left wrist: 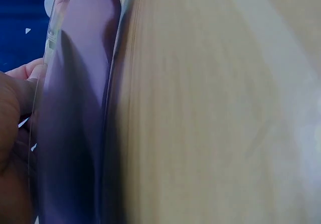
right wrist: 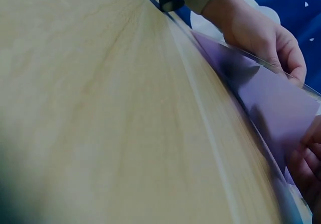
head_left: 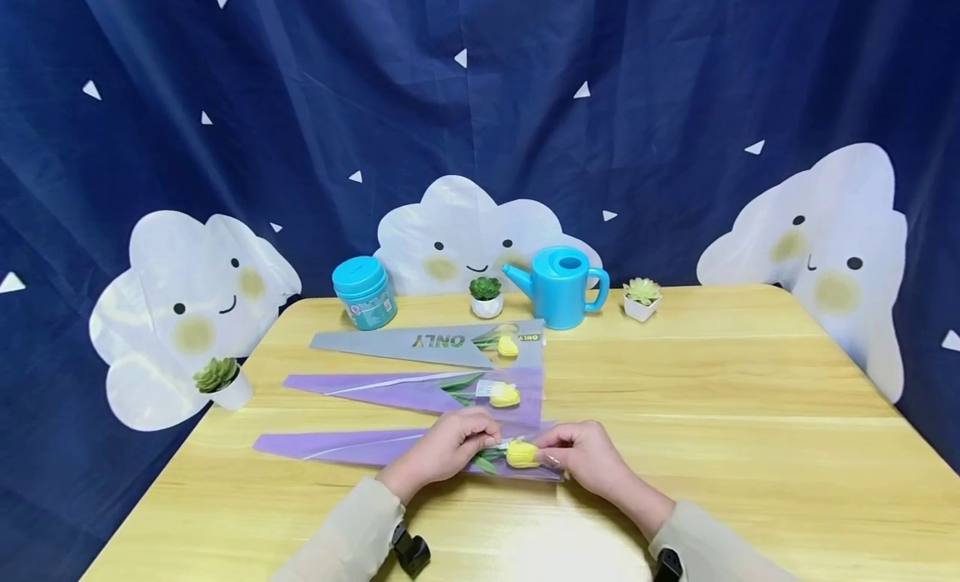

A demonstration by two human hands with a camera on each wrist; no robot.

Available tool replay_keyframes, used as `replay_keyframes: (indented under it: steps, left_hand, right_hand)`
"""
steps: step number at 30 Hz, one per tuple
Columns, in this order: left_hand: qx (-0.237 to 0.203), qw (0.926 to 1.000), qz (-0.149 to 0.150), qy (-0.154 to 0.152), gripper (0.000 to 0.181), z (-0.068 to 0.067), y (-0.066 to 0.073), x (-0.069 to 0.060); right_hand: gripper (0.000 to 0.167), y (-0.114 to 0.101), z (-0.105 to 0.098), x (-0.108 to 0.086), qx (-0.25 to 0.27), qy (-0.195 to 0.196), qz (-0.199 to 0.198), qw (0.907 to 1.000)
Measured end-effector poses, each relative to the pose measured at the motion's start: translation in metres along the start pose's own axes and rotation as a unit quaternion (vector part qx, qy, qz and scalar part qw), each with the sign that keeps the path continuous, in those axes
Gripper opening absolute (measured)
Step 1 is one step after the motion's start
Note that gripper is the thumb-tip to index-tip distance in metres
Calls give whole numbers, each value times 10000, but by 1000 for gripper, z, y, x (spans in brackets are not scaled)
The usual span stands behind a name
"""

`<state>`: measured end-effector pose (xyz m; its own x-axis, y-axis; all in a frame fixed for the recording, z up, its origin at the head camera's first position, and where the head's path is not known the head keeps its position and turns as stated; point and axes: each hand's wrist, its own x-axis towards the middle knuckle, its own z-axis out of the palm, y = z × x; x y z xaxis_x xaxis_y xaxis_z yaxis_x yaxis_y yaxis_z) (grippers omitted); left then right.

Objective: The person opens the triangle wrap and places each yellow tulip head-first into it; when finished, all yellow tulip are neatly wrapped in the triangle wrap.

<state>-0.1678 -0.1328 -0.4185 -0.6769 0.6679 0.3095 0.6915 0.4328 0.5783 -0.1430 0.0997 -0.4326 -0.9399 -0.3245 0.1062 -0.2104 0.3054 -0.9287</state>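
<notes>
Nearest me lies a purple flower sleeve point(head_left: 337, 446) with a clear front, holding a yellow tulip point(head_left: 522, 454) with green leaves. My left hand point(head_left: 450, 440) pinches this sleeve just left of the flower head; a whitish bit shows by its fingertips. At the wide right end, my right hand point(head_left: 592, 457) pinches the clear film beside the tulip. In the right wrist view, the sleeve's purple back point(right wrist: 281, 108) is tilted up off the tabletop between both hands. Beyond it lie a second purple sleeve point(head_left: 405, 392) and a grey sleeve point(head_left: 375, 345), each with a yellow tulip.
Along the back stand a blue lidded tub point(head_left: 365, 294), a small potted succulent point(head_left: 486, 297), a blue watering can point(head_left: 561, 290) and another potted succulent point(head_left: 642, 298). One more potted succulent point(head_left: 225, 384) leans at the left edge of the wooden table point(head_left: 712, 398).
</notes>
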Motion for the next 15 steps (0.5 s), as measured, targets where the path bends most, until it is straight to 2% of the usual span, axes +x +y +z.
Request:
replay_keyframes:
  steps: [8, 15]
  left_hand:
    - [-69, 9999, 90, 15, 9, -2, 2, 2]
    - [-11, 9999, 104, 22, 9, -1, 2, 2]
  right_hand:
    - [16, -1, 5, 3, 404, 108, -54, 9991]
    - [14, 1, 8, 4, 297, 155, -128, 9994]
